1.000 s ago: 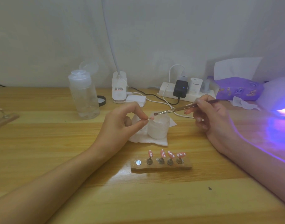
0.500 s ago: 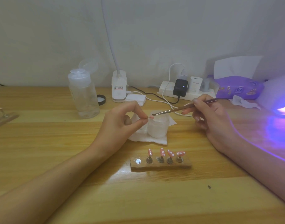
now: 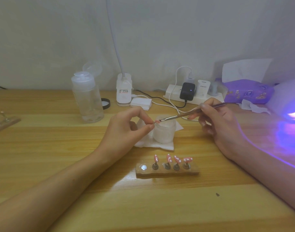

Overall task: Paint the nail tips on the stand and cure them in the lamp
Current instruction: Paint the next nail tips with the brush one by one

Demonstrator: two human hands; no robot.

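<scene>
On the pale wooden table point(image 3: 59, 164), the white curing lamp point(image 3: 287, 97) glowed violet at the far right. The left hand point(image 3: 126, 131) and right hand point(image 3: 222, 124) met above a frosted white jar point(image 3: 163, 133). Nearer the person lay the short wooden stand point(image 3: 166, 172), carrying four pink, white-dotted nail tips point(image 3: 168, 159). The right hand gripped a thin metal brush point(image 3: 180, 115); the left pinched one small pink nail tip point(image 3: 156, 121), bristles touching it.

"PISEN" on the white charger point(image 3: 204, 88) (desk-lamp label point(image 3: 123, 91) illegible)

stand point(image 3: 167, 169) before jar point(image 3: 164, 131), lamp point(image 3: 290, 104) right
</scene>
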